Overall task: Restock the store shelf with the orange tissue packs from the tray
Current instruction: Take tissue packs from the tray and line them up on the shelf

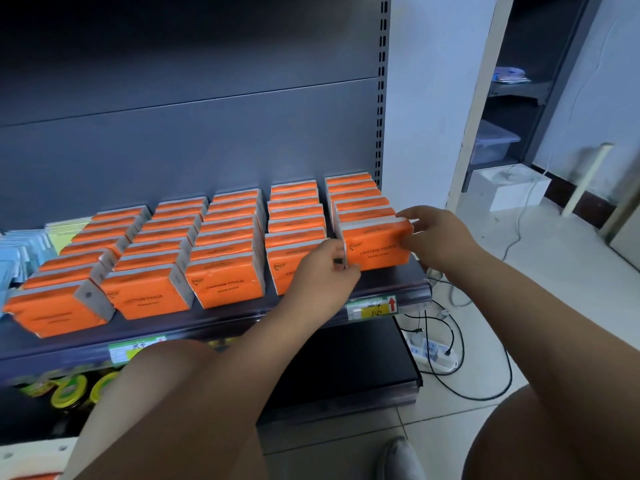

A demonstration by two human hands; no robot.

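Orange tissue pack (375, 245) gripped between left hand (327, 268) and right hand (438, 235)

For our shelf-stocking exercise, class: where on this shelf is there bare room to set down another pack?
Bare: the dark metal shelf along its front, between the front orange rectangular tissue packs and the plastic price-label rail. Crowded: five rows close together; left grip and right grip hold the rightmost front pack.
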